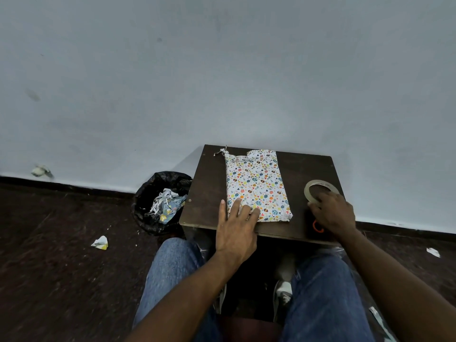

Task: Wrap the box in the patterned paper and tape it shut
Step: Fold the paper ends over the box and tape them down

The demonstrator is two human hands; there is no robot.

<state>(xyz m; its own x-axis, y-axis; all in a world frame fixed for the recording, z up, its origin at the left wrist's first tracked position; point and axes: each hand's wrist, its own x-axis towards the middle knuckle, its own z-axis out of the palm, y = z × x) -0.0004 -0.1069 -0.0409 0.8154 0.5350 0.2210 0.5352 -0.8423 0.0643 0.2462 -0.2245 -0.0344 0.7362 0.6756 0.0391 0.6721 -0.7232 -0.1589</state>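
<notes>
A flat box wrapped in white paper with a colourful pattern (255,183) lies on a small dark wooden table (209,188). Its far end shows crumpled, ragged paper. My left hand (237,225) rests on the box's near left corner with straight fingers. To the right stands a roll of clear tape (318,187), tilted on its edge. My right hand (332,213) grips the near side of that roll, fingers curled round its rim.
An orange-handled tool (317,227), mostly hidden, lies under my right hand at the table's near edge. A black-lined bin (158,201) with paper scraps stands left of the table. Paper scraps (100,243) lie on the dark floor. A pale wall rises behind.
</notes>
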